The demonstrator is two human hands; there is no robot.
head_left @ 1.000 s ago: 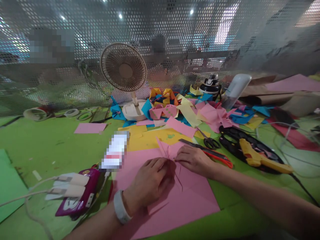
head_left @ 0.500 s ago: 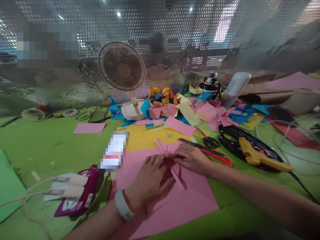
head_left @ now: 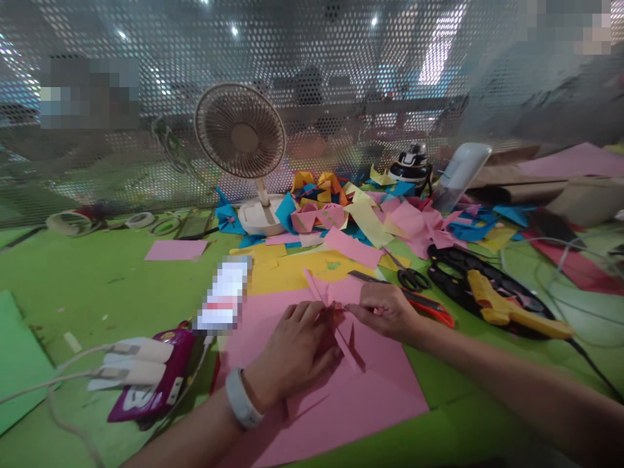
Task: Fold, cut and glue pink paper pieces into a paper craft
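Note:
On a large pink sheet [head_left: 370, 396] lies a smaller folded pink paper piece [head_left: 348, 348] with a narrow strip crossing it at a slant. My left hand [head_left: 297, 344], a pale band [head_left: 242, 400] on its wrist, rests over the piece with the fingers curled onto its middle. My right hand [head_left: 385, 312] is just right of that middle, thumb and forefinger pinched together at the paper's edge. Whatever lies between those fingertips is too small to make out. The left fingertips are partly hidden behind the hand.
Black scissors [head_left: 413, 278] and an orange-handled cutter [head_left: 433, 309] lie beyond my right hand. Further right is a yellow glue gun [head_left: 502, 305] on a black tray [head_left: 439, 270]. A phone [head_left: 224, 296], a purple power strip [head_left: 151, 377], a fan [head_left: 241, 130] and coloured paper scraps [head_left: 358, 237] surround the sheet.
My right hand has drawn back slightly to the right from the paper's middle, its fingers now curled into a pinch. My left hand stays in place on the paper.

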